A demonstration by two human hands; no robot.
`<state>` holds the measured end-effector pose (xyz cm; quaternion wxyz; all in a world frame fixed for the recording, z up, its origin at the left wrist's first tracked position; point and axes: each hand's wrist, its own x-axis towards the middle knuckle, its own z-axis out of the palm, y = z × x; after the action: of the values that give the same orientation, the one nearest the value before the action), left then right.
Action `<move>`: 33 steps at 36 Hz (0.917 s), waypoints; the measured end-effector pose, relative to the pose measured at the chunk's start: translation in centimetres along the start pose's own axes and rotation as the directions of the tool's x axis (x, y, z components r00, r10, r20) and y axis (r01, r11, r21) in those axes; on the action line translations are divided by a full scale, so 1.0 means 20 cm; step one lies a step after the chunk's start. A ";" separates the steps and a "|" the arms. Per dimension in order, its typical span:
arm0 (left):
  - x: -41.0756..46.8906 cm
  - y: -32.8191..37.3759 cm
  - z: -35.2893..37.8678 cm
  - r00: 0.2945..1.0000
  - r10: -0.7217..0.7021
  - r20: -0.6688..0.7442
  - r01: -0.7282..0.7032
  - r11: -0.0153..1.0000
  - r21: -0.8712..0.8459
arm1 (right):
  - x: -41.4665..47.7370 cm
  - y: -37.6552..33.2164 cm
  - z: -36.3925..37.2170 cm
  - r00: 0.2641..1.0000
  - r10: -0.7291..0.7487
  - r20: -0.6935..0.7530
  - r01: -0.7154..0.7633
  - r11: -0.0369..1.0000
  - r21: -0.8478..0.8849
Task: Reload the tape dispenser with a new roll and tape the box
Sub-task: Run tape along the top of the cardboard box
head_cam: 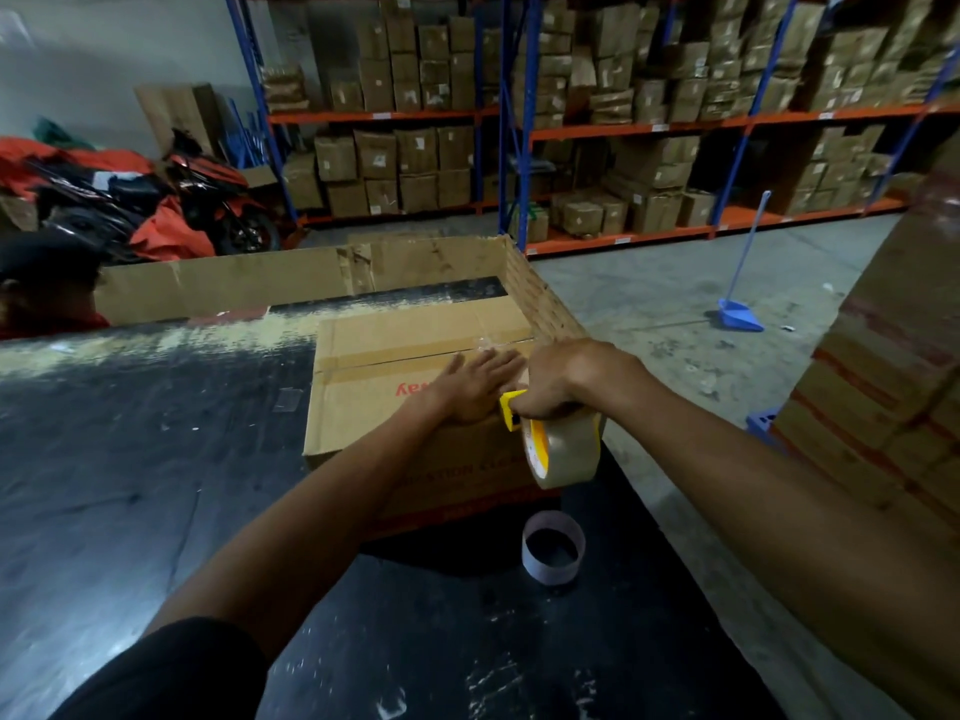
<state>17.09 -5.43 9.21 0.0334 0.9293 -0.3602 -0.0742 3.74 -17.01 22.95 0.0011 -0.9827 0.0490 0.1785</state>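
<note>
A closed cardboard box (384, 376) with red print lies on the black table (156, 459), a strip of tape across its top seam. My left hand (475, 384) presses flat on the box top, fingers spread. My right hand (558, 381) grips the yellow tape dispenser (514, 413) at the box's right top edge. The clear-brown tape roll (563, 449) on the dispenser hangs over the box's right side. An empty white tape core (553, 547) stands on the table just in front of the box.
A large open carton (291, 275) stands behind the box. A person in red (47, 298) is at the table's far left. A stacked carton pile (893, 366) rises on the right. A blue dustpan (740, 314), shelving with boxes and a motorbike (208, 194) are beyond.
</note>
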 end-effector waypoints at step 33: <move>-0.02 0.04 -0.02 0.999 -0.011 0.033 0.010 0.999 0.046 | 0.09 0.12 0.13 0.990 -0.016 0.141 -0.013 0.979 0.203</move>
<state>16.35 -5.65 9.67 0.0057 0.9303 -0.3574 -0.0818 4.31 -19.62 19.87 0.1052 -0.9623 0.0659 0.2419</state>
